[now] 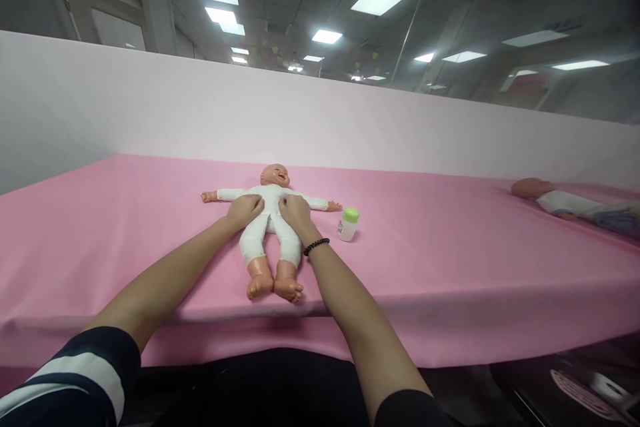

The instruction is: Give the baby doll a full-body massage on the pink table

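We find a baby doll [270,227] in a white bodysuit lying on its back on a pink tablecloth [125,233], its long axis running almost straight away from us, head at the far end, bare feet near the table's front edge and arms spread sideways. Both forearms reach in from below. The left hand [245,211] and the right hand [295,209] lie on the doll's chest, nearly meeting at its middle, and they hide much of the bodysuit there. The fingers sit close together on the cloth (whether they grip or only press, we cannot tell). A black beaded bracelet [317,246] circles the right wrist. Just beside the doll's outstretched arm stands a small white bottle [347,227] with a green cap, its label too small to read. A second doll [560,203], at far right, is cut off by the frame.
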Tool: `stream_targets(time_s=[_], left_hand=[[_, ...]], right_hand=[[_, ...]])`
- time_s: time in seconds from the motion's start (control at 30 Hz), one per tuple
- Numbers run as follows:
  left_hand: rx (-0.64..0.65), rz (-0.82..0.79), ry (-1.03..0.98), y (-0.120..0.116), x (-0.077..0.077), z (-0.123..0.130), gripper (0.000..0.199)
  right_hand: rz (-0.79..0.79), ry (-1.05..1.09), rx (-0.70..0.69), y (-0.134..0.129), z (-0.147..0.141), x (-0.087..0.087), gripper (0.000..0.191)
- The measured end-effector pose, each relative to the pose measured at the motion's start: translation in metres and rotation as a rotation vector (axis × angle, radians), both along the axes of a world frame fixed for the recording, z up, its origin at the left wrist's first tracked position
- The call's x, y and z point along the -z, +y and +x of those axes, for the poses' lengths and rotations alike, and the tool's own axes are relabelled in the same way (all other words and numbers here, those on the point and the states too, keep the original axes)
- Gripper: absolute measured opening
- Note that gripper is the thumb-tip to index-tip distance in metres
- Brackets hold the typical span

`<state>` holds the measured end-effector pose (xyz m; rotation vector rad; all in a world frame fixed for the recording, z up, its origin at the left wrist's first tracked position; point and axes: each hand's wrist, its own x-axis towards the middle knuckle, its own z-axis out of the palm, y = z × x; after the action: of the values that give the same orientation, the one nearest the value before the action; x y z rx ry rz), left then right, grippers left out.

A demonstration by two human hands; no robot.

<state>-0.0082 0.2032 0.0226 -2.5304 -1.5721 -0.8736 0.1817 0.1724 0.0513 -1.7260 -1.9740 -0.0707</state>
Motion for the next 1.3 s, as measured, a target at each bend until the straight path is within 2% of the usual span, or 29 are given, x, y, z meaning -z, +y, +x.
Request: stream_targets(time_s=[0.1, 0.2, 0.3, 0.4, 0.47, 0.53, 0.77, 0.9, 1.03, 1.13, 1.3], left_hand=[[0.063, 0.082, 0.027, -0.005, -0.004, 0.001, 0.044], [0.260, 0.092, -0.043, -0.004, -0.003, 0.002, 0.047], [0.375, 0.012, -0.104, 0.001, 0.000, 0.001, 0.055], [0.414, -0.091, -0.123, 0.007, 0.002, -0.001, 0.064], [0.405, -0.147, -0.109, 0.011, 0.004, -0.002, 0.070], [0.345, -0.193, -0.108, 0.016, 0.007, -0.003, 0.074], [0.166, -0.292, -0.168, 0.021, 0.013, -0.003, 0.085], [0.059, -0.242, -0.169, 0.012, 0.008, -0.002, 0.078], [-0.019, -0.074, -0.152, 0.004, 0.003, -0.002, 0.055], [0.062, 0.017, -0.182, 0.001, 0.003, -0.003, 0.045], [0.279, 0.022, -0.284, 0.001, 0.006, -0.004, 0.046]], right_hand=[[0.059, 0.001, -0.098, 0.000, 0.001, 0.000, 0.038], [0.047, 0.074, -0.279, 0.005, 0.004, 0.005, 0.036], [-0.003, 0.159, -0.409, 0.015, 0.006, 0.012, 0.043], [-0.144, 0.161, -0.417, 0.021, 0.007, 0.015, 0.054], [-0.229, 0.148, -0.391, 0.022, 0.007, 0.014, 0.058], [-0.278, 0.156, -0.351, 0.021, 0.006, 0.012, 0.062], [-0.321, 0.239, -0.206, 0.020, 0.004, 0.012, 0.074], [-0.213, 0.234, -0.136, 0.015, 0.005, 0.012, 0.072], [-0.059, 0.138, -0.017, 0.007, 0.004, 0.007, 0.050], [0.030, 0.081, -0.022, 0.003, 0.003, 0.004, 0.038], [0.054, 0.098, -0.272, 0.006, 0.004, 0.005, 0.036]])
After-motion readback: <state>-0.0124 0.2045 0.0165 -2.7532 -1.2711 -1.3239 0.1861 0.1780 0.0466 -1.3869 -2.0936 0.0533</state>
